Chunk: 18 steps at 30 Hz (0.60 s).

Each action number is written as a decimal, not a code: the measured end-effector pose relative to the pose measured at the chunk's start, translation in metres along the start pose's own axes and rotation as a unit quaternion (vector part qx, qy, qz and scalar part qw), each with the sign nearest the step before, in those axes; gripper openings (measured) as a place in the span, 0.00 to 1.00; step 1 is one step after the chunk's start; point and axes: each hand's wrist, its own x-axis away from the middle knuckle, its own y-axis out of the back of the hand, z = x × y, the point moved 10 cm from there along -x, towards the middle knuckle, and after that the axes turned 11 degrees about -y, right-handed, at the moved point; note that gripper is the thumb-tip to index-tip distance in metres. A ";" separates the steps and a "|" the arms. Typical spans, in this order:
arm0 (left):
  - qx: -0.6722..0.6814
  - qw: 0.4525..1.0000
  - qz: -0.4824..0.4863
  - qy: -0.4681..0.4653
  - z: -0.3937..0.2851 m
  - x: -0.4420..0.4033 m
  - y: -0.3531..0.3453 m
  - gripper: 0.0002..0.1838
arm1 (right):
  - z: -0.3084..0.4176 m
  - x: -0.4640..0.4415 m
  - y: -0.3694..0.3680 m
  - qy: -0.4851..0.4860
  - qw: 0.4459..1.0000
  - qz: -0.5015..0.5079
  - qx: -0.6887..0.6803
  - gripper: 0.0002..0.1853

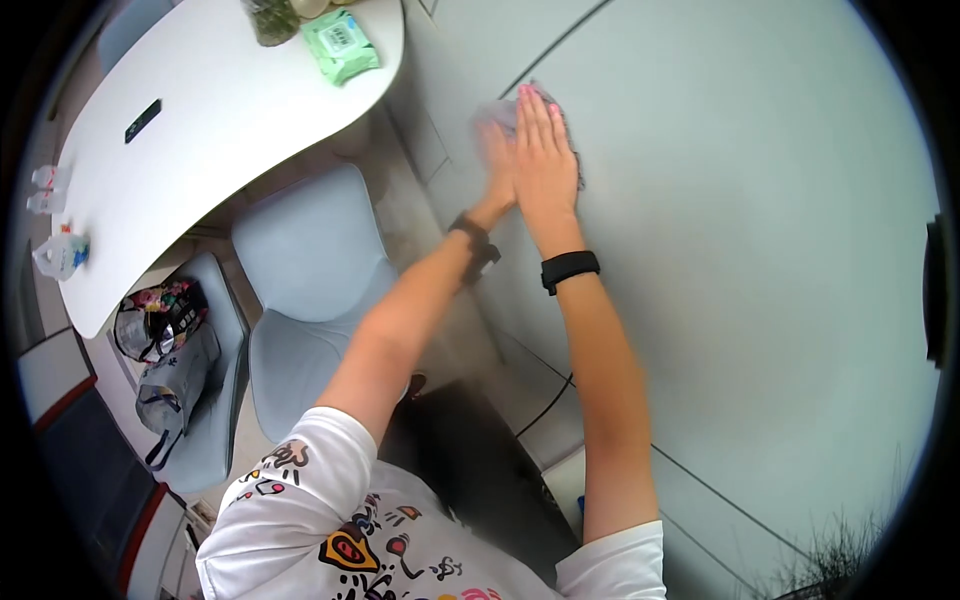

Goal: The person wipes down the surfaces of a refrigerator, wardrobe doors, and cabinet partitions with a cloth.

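Both arms reach forward over a large pale grey panel (pixel 720 200). My right hand (pixel 545 160) lies flat with its fingers stretched out on a greyish cloth (pixel 573 140), whose edge shows beside and beyond the fingertips. Close against it on the left is my left hand (pixel 500 160), blurred by motion, its thumb side touching the right hand. More of the cloth shows near its fingertips. A black band circles each wrist.
At the upper left stands a white table (pixel 210 100) with a green wipes pack (pixel 342 45), a jar, a dark phone-like object (pixel 143 121) and bottles. Grey chairs (pixel 310 240) sit below it, one holding bags (pixel 175 350). A black cable (pixel 548 405) hangs near the panel.
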 end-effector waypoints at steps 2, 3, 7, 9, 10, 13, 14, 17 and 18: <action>0.006 1.000 0.008 -0.011 -0.012 0.008 -0.003 0.36 | -0.001 0.018 -0.007 0.003 1.000 -0.003 0.016 0.29; 0.007 1.000 0.012 -0.019 -0.019 0.014 -0.004 0.36 | -0.001 0.028 -0.013 0.000 1.000 -0.004 0.022 0.25; 0.019 0.996 0.057 -0.065 -0.052 0.057 -0.011 0.37 | -0.010 0.070 -0.033 -0.033 0.999 -0.009 -0.038 0.26; 0.027 0.991 0.092 -0.094 -0.067 0.089 -0.016 0.37 | -0.023 0.098 -0.032 -0.056 0.993 -0.018 -0.100 0.26; 0.030 0.988 0.110 -0.108 -0.072 0.104 -0.016 0.37 | -0.027 0.110 -0.036 -0.062 0.992 -0.011 -0.111 0.27; 0.025 0.979 0.146 -0.143 -0.078 0.126 -0.022 0.38 | -0.038 0.143 -0.043 -0.079 0.988 -0.017 -0.135 0.27; 0.015 0.976 0.152 -0.158 -0.083 0.129 -0.028 0.38 | -0.041 0.157 -0.044 -0.089 0.985 -0.038 -0.142 0.26; -0.072 0.958 0.141 -0.237 -0.115 0.141 -0.044 0.38 | -0.059 0.201 -0.042 -0.120 0.982 -0.063 -0.135 0.27; -0.115 0.946 0.124 -0.278 -0.133 0.152 -0.043 0.38 | -0.065 0.216 -0.041 -0.132 0.981 -0.065 -0.129 0.28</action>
